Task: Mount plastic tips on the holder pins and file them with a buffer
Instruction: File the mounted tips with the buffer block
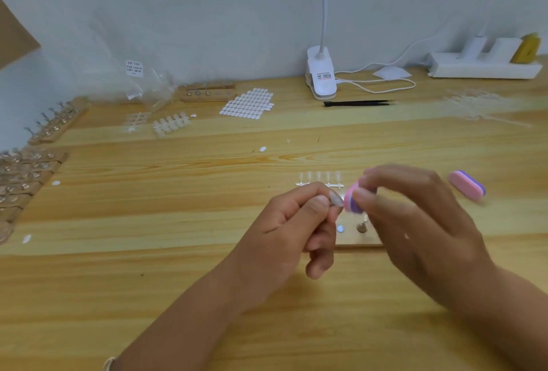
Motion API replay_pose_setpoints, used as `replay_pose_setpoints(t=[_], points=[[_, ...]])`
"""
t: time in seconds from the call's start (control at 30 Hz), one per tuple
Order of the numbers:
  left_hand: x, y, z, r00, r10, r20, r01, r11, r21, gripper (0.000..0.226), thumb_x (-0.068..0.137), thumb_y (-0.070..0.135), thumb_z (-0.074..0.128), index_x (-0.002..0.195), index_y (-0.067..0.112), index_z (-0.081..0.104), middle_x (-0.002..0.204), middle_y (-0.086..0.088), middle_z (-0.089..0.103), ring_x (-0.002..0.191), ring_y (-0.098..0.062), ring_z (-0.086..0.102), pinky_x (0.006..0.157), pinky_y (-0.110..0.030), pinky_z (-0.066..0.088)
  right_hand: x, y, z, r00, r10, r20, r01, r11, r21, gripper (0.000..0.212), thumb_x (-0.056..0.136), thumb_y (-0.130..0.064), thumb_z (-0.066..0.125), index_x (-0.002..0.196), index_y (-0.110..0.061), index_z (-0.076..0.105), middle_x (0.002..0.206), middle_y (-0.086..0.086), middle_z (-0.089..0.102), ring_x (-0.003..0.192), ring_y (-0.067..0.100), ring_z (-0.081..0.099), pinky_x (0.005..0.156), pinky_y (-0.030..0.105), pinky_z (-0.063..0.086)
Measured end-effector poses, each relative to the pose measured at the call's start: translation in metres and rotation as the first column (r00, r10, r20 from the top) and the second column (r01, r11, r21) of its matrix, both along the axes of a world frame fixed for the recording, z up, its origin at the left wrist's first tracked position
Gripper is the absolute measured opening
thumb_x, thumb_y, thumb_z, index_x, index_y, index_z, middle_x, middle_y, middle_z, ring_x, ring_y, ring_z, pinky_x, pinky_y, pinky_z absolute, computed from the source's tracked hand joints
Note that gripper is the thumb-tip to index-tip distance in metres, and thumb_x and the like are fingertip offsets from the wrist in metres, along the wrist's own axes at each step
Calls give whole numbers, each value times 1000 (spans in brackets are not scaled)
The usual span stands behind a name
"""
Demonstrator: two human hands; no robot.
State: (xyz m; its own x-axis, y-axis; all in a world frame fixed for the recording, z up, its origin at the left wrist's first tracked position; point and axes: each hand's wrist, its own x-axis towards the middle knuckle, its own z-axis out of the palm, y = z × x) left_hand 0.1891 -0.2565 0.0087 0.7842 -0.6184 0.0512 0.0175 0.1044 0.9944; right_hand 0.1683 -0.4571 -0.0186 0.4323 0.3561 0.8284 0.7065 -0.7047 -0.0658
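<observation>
Left hand: thumb and forefinger pinch a clear plastic tip.
Right hand: fingers grip a pink-and-purple buffer, its edge just beside the tip.
Under both hands: wooden holder on the tabletop.
Just beyond the hands: strip of clear tips.
Right of the right hand: second buffer.
Far beyond: black tweezers, clip lamp.

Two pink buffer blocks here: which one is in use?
The buffer pinched in the right hand, at the clear tip in the left hand. The spare buffer lies untouched on the table, further right.
</observation>
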Motion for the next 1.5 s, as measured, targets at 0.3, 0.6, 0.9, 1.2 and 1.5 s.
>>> replay_pose_setpoints(t=[0.3, 0.6, 0.9, 1.2, 1.5], points=[[1, 0, -2, 995, -68, -73, 66, 997, -33, 28, 101, 22, 37, 80, 15, 54, 61, -6, 28, 44, -14, 37, 46, -20, 38, -1, 2, 1, 1000, -1, 5, 1, 1000, -3, 37, 87, 13, 64, 120, -5, 58, 112, 12, 62, 108, 25, 60, 99, 25, 45], [-1, -1, -2, 989, -99, -106, 93, 994, -60, 28, 100, 23, 38, 78, 16, 54, 58, -4, 29, 43, -12, 33, 43, -18, 36, -2, 3, 0, 999, 24, 24, -23, 1000, -17, 32, 94, 8, 59, 122, -6, 57, 116, 7, 58, 111, 22, 58, 102, 26, 43], [0, 0, -1, 978, -182, -101, 181, 983, -23, 32, 103, 22, 35, 94, -5, 49, 58, -2, 31, 44, -13, 32, 44, -18, 37, -3, 2, 1, 999, 36, 41, -34, 998, -43, 39, 90, 9, 62, 125, -7, 57, 120, 7, 56, 113, 22, 58, 103, 28, 45], [1, 1, -1, 972, -194, -130, 183, 979, -91, 31, 103, 23, 36, 80, 13, 54, 58, 0, 32, 45, -11, 32, 43, -17, 38, -2, 3, -2, 993, 114, 12, -114, 993, -19, 33, 94, 7, 59, 124, -7, 58, 121, 7, 56, 122, 20, 57, 103, 30, 46], [0, 1, -2, 974, -186, -127, 171, 978, -123, 29, 102, 22, 37, 84, 5, 52, 60, 2, 38, 46, -9, 36, 45, -18, 40, -2, 1, -2, 996, 92, 19, -92, 996, 2, 42, 87, 13, 62, 123, -7, 58, 120, 8, 58, 119, 22, 59, 102, 29, 46]])
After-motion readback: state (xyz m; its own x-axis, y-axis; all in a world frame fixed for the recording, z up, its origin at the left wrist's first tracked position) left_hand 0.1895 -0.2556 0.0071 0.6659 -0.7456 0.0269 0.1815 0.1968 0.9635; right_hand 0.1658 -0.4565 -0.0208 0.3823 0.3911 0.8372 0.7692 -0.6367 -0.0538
